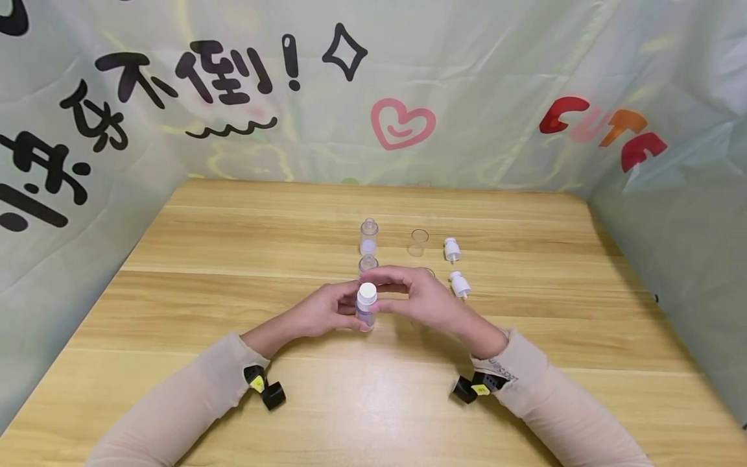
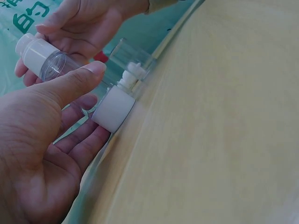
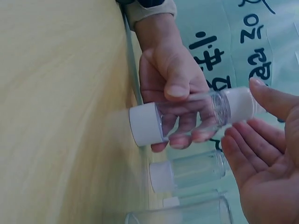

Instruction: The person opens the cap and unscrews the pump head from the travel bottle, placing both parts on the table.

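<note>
My left hand (image 1: 323,311) grips a small clear bottle (image 1: 365,317) with a white base (image 3: 145,124), its thumb on one side and fingers behind. The bottle stands roughly upright, base low at the table. A white pump head (image 1: 367,295) sits on its top. Around this pump head my right hand (image 1: 428,301) holds thumb and fingertips on opposite sides. Behind the hands are two more clear bottles (image 1: 369,235) in a line, the nearer partly hidden. To their right lie two white pump heads (image 1: 460,284) and a clear cap (image 1: 417,241); another cap is mostly covered by my right hand.
The wooden table (image 1: 204,285) runs back to a pale printed cloth (image 1: 478,71), which also hangs along both sides. Small black cameras (image 1: 272,394) are strapped at both sleeve cuffs.
</note>
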A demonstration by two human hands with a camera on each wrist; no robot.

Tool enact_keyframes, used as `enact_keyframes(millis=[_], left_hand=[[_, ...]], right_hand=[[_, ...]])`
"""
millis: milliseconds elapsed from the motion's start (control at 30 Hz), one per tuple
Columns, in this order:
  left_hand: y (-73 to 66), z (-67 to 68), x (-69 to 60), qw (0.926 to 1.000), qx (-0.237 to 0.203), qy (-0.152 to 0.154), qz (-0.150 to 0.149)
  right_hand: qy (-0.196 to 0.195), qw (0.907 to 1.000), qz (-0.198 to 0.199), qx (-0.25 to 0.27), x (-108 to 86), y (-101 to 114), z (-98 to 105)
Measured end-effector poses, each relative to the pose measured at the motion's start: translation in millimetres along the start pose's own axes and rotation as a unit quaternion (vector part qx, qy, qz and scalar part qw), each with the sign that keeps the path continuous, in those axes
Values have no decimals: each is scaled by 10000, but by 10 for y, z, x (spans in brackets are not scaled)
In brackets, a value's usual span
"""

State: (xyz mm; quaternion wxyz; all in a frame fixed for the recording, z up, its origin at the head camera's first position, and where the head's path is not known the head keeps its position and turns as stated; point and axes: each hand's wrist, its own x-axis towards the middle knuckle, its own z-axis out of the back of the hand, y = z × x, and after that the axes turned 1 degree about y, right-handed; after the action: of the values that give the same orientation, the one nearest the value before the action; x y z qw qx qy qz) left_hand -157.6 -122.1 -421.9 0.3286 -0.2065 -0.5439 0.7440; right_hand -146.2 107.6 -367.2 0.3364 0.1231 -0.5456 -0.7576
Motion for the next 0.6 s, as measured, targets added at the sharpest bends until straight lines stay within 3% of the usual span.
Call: enact_keyframes(millis=[333, 600], left_hand=[[-3, -8, -2, 9997, -215, 41, -123], [8, -2, -13, 9998, -120, 31, -175]], right_hand=[[-727, 9877, 683, -1208, -29, 39, -185], [-1151, 9751, 935, -1649, -35, 31, -290]])
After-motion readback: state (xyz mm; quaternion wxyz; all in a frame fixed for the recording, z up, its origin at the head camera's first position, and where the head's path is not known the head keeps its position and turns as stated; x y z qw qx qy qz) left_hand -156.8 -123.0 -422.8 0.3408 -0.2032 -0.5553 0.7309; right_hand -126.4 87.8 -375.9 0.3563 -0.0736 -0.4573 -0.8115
